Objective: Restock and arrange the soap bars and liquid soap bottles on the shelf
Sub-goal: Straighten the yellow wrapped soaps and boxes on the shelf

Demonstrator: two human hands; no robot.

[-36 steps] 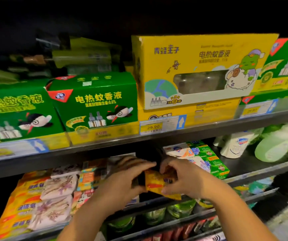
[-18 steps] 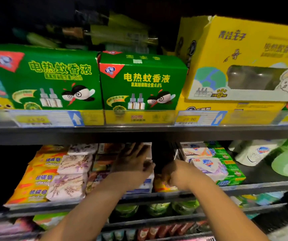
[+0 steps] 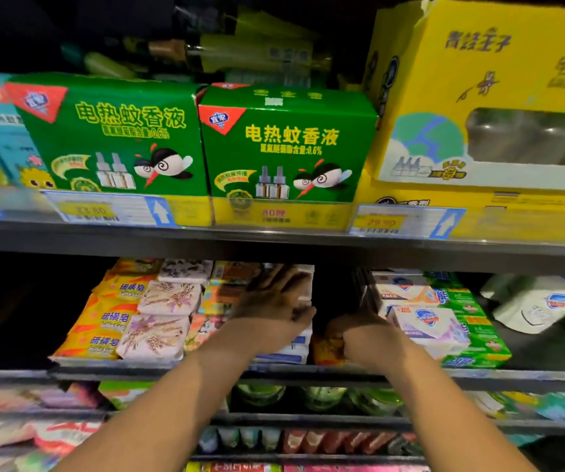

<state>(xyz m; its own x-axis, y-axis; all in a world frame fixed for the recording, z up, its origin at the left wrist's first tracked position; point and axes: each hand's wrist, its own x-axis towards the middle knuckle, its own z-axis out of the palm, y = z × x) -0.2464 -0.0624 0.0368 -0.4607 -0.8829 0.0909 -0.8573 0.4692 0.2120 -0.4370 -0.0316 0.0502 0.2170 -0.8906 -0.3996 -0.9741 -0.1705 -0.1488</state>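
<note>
Slide the orange soap bar (image 3: 326, 350), held in the curled right grip (image 3: 366, 338), toward 12 o'clock into the gap. Brace the white stack (image 3: 288, 353) at 9 o'clock with the flat, open-fingered left grip (image 3: 274, 303).

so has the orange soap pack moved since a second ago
Yes: the orange soap pack went back into the gap behind the shelf edge.

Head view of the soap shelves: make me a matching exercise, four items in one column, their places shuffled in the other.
1 sulfur soap
2 orange bar
3 white pouch
4 yellow box

A upper shelf, right
B soap shelf, far left
C gripped by right hand
D soap shelf, far right

Pairs: 1-B, 2-C, 3-D, 4-A
</note>
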